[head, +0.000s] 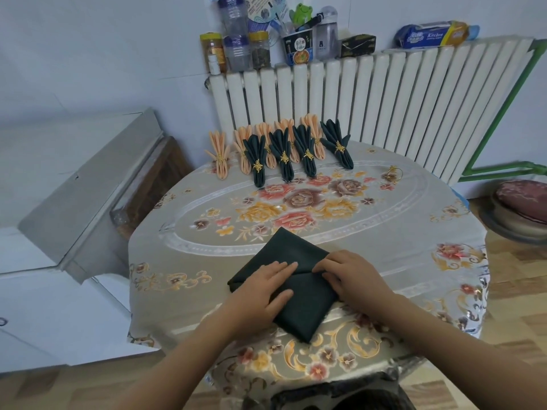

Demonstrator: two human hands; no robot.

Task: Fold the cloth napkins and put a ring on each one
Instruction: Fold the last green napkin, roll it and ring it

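I see my left hand lying flat, fingers straight, on the dark green napkin at 6 o'clock on the tabletop; my right hand pinches its folded edge. At 12 o'clock lie finished napkins, green and peach, each in a gold ring. A loose ring lies at 2 o'clock. On the radiator stand jars, a bottle, and a pack reading "Kitchen".

Home — radiator, floral tablecloth
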